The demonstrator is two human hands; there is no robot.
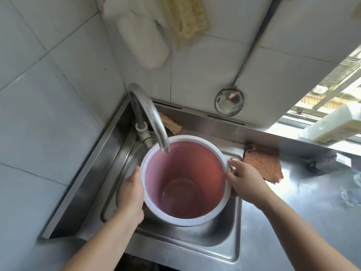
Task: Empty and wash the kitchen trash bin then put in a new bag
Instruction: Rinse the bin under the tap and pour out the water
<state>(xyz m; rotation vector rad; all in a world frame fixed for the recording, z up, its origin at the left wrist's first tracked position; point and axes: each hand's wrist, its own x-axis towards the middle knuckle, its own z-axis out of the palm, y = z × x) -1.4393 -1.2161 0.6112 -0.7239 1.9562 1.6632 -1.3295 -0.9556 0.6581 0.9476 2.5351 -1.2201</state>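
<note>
Pink bin [185, 180] upright in sink [224, 237], under tap [148, 118] at 11 o'clock | left hand [132, 194], right hand [246, 182]: each grip holds rim | step: washing | next: probably swirl, tip out.

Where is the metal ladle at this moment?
In the head view, the ladle hangs on the tiled wall above the sink, right of the faucet and behind the pink bin.

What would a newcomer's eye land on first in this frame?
The pink bin with its white rim, held upright over the steel sink in the middle of the view, its mouth right under the curved tap. The left hand and right hand hold it on either side at the rim. Next, the ladle hanging on the tiled wall behind.
</note>
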